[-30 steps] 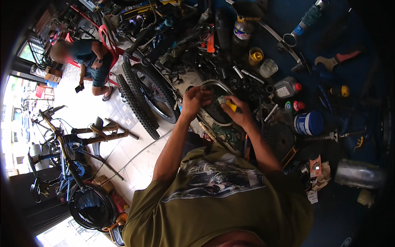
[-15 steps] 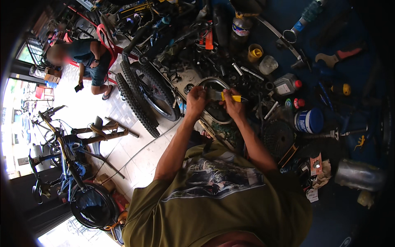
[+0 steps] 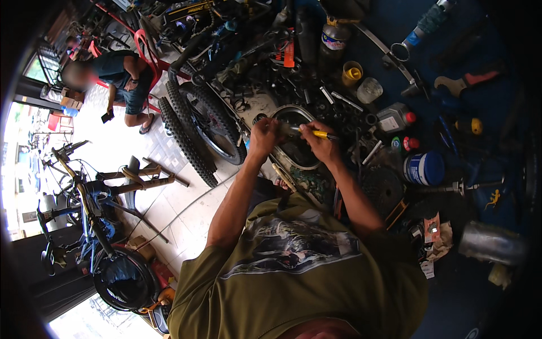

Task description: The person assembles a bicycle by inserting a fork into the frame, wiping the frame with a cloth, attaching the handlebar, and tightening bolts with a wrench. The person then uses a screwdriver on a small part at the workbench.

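My right hand (image 3: 320, 144) is closed around a slim yellow-handled tool (image 3: 322, 135) with a dark end, probably a utility knife. Its yellow handle points right, while a pale, blurred part extends toward my left hand (image 3: 264, 137). That hand is closed in a pinch, and whatever its fingers grip is too small and blurred to name. Below both hands lies a round metal-rimmed tray (image 3: 307, 166) with a dark inside, on a cluttered work surface.
Several loose bike parts, a grey bottle (image 3: 393, 117) with a red cap and a blue-lidded tub (image 3: 432, 167) crowd the right. Bike tyres (image 3: 189, 148) stand to the left. Farther left, a person (image 3: 127, 85) sits on a red chair (image 3: 148, 51), above a bicycle frame (image 3: 90, 198).
The yellow-handled tool has turned in my right hand, so its handle now looks narrower. My left hand has shifted slightly left, widening the gap between the hands.
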`<state>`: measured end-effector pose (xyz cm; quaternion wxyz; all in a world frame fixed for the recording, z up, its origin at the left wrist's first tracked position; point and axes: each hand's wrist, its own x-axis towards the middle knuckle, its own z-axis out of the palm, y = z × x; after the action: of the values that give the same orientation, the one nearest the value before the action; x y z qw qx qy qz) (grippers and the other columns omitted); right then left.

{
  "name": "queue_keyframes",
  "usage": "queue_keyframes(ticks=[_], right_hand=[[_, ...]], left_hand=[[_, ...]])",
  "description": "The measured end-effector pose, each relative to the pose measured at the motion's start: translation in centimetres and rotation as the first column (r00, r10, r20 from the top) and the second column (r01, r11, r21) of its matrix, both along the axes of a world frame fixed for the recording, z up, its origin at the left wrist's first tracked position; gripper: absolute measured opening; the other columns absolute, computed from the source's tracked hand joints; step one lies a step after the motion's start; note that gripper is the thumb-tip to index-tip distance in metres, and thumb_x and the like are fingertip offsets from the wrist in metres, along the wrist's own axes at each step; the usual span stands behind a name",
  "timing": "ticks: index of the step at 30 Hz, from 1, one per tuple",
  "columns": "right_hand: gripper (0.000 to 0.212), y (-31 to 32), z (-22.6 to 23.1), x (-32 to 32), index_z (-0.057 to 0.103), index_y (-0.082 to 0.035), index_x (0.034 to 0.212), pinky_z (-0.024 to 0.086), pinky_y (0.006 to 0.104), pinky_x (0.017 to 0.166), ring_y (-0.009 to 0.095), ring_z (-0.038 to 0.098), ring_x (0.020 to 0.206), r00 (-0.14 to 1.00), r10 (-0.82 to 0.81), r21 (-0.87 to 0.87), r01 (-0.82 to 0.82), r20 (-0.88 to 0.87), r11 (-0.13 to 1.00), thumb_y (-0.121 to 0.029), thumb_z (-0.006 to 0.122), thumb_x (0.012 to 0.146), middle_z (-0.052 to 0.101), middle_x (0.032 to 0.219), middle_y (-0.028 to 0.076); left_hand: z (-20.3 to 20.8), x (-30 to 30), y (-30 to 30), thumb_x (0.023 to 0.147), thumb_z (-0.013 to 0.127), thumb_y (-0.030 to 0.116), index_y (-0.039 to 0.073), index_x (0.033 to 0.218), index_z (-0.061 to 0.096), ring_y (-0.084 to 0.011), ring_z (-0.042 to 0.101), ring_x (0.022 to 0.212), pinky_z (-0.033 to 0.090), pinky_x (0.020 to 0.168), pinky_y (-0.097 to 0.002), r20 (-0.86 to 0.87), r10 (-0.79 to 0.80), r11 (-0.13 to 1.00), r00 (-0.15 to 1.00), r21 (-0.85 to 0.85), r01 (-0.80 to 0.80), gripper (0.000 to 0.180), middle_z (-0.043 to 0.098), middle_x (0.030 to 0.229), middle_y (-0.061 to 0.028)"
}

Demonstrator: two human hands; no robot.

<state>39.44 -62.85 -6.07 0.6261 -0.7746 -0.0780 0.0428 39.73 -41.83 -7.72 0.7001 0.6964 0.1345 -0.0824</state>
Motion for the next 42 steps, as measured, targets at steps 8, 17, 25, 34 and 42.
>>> queue_keyframes(ticks=[8, 17, 25, 34, 42], right_hand=[[0.023, -0.6, 0.7, 0.1, 0.07, -0.001, 0.097, 0.046, 0.0248, 0.063, 0.004, 0.054, 0.071, 0.991, 0.036, -0.058, -0.029, 0.125, 0.998, -0.023, 0.069, 0.102, 0.062, 0.074, -0.002], [0.025, -2.0, -0.2, 0.0, 0.071, -0.001, 0.098, 0.047, 0.0266, 0.063, 0.005, 0.06, 0.072, 0.997, 0.004, -0.125, 0.005, 0.075, 0.992, -0.026, 0.071, 0.1, 0.067, 0.076, 0.002], [0.027, -3.2, 0.2, 0.2, 0.066, -0.004, 0.092, 0.049, 0.0332, 0.06, 0.014, 0.064, 0.065, 0.998, -0.009, -0.359, 0.03, 0.06, 0.933, -0.03, 0.069, 0.099, 0.066, 0.071, 0.01], [0.031, 0.8, -0.5, 1.6, 0.065, -0.004, 0.093, 0.05, 0.0294, 0.063, 0.01, 0.066, 0.068, 0.99, -0.106, 0.076, 0.114, -0.097, 0.991, -0.033, 0.065, 0.104, 0.067, 0.072, 0.003], [0.031, 0.2, -0.8, 1.2, 0.064, -0.003, 0.09, 0.051, 0.0289, 0.062, 0.011, 0.067, 0.067, 0.972, -0.185, -0.033, 0.182, -0.142, 0.983, -0.031, 0.064, 0.103, 0.067, 0.07, 0.003]], left_hand=[[-0.1, 0.2, -0.2, 0.107, 0.059, 0.03, -0.004, 0.104, 0.062, -0.0211, 0.074, 0.079, 0.063, 0.07, -0.0321, -0.083, 0.025, 0.995, 0.996, -0.096, -0.033, 0.034, 0.073, 0.102, -0.0154], [-0.3, 0.4, -0.5, 0.105, 0.062, 0.035, -0.004, 0.112, 0.063, -0.0212, 0.074, 0.079, 0.065, 0.072, -0.0338, -0.11, 0.057, 0.984, 0.992, -0.161, -0.075, 0.039, 0.073, 0.098, -0.014], [-1.3, -0.1, -0.2, 0.102, 0.061, 0.015, -0.005, 0.116, 0.059, -0.0221, 0.075, 0.081, 0.063, 0.071, -0.0328, 0.015, -0.008, 0.991, 1.0, -0.132, 0.01, 0.025, 0.074, 0.103, -0.0161], [-1.0, -0.4, -0.3, 0.1, 0.058, 0.017, -0.005, 0.116, 0.066, -0.0221, 0.073, 0.072, 0.055, 0.066, -0.0371, 0.158, -0.148, 0.921, 0.976, 0.382, 0.078, 0.029, 0.073, 0.08, -0.0166], [-1.2, -0.2, -0.7, 0.102, 0.06, 0.022, -0.002, 0.106, 0.069, -0.0205, 0.072, 0.069, 0.054, 0.063, -0.0361, 0.201, -0.192, 0.843, 0.961, 0.536, 0.057, 0.026, 0.072, 0.077, -0.0148]])
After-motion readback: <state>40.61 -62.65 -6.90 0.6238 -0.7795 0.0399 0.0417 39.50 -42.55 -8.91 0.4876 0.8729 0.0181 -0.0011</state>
